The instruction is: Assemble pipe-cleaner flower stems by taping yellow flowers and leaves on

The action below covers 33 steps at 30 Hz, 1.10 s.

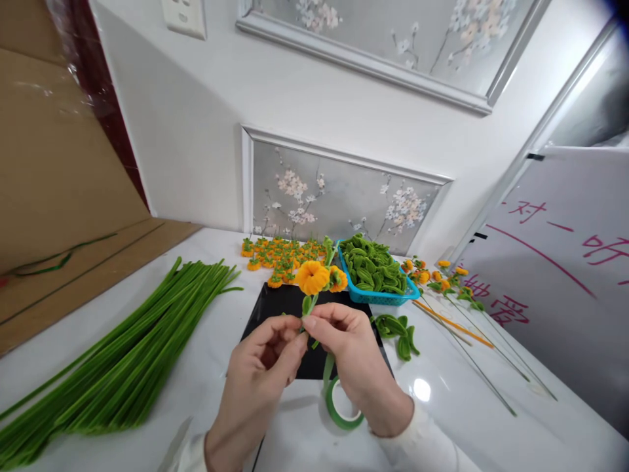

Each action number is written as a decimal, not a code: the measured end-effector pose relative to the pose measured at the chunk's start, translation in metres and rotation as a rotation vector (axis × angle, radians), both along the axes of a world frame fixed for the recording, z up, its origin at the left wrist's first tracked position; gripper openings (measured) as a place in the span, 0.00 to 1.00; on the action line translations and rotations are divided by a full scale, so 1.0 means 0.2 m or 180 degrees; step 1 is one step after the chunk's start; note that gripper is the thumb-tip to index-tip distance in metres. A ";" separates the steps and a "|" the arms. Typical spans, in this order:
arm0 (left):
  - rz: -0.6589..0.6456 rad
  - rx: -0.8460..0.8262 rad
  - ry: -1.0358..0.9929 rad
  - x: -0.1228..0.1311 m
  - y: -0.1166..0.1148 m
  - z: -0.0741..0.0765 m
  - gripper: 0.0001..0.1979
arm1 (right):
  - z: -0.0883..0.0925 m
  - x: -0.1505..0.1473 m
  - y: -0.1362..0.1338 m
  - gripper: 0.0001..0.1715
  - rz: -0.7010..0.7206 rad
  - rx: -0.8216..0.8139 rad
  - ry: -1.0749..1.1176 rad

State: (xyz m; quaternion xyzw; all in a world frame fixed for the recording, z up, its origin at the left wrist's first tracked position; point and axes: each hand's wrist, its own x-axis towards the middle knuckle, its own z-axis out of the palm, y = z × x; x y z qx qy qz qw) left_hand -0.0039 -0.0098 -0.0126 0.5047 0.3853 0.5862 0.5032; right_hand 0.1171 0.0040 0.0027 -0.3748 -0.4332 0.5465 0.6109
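Both hands meet over a black mat (pixel 295 300) at the middle of the table. My left hand (pixel 268 357) and my right hand (pixel 346 347) pinch the stem of a pipe-cleaner flower (pixel 312 278) with orange blooms, a green bud and a small leaf. The fingertips hide the part of the stem between them. A strip of green tape hangs by my right hand and runs to a roll of green tape (pixel 339 419) below it. Several loose green leaves (pixel 400 333) lie right of my right hand.
Green pipe cleaners (pixel 132 354) lie in a bundle at the left. Small orange flower heads (pixel 282 255) stand at the back, beside a blue basket (pixel 383 298) of green leaves. Stemmed orange flowers (pixel 445 278) and an orange pipe cleaner (pixel 459 324) lie at the right. Behind is a wall.
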 end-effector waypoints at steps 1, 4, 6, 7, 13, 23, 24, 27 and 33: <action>0.0117 0.0105 0.0148 0.00 0.00 0.00 0.07 | 0.00 0.00 0.00 0.08 -0.0044 0.0060 -0.0088; 0.0386 0.0359 0.0472 -0.01 -0.01 -0.01 0.06 | 0.00 -0.01 0.00 0.06 -0.0214 0.0267 -0.0321; 0.0437 0.0451 0.0522 -0.01 -0.01 -0.01 0.05 | -0.01 -0.01 -0.01 0.05 -0.0335 0.0395 -0.0452; 0.0409 0.0459 0.0485 -0.01 -0.01 0.00 0.05 | -0.01 -0.01 -0.01 0.05 -0.0399 0.0447 -0.0496; -0.0037 0.0012 -0.0354 0.00 0.00 0.03 0.07 | -0.02 -0.02 0.00 0.08 -0.0260 0.0335 -0.0144; -0.0352 -0.0337 -0.0395 -0.01 -0.01 0.03 0.13 | 0.01 0.01 0.00 0.08 0.0228 0.0430 -0.0205; -0.0335 -0.0278 -0.0364 0.00 -0.01 0.03 0.13 | 0.01 0.01 -0.01 0.08 0.0168 0.0457 -0.0163; -0.0317 -0.0124 -0.0185 0.01 0.00 0.02 0.09 | 0.01 0.00 -0.01 0.09 -0.0047 0.0408 -0.0025; -0.0198 -0.0099 -0.0002 0.02 0.00 0.02 0.10 | 0.01 -0.03 0.00 0.10 -0.0314 0.0168 0.0325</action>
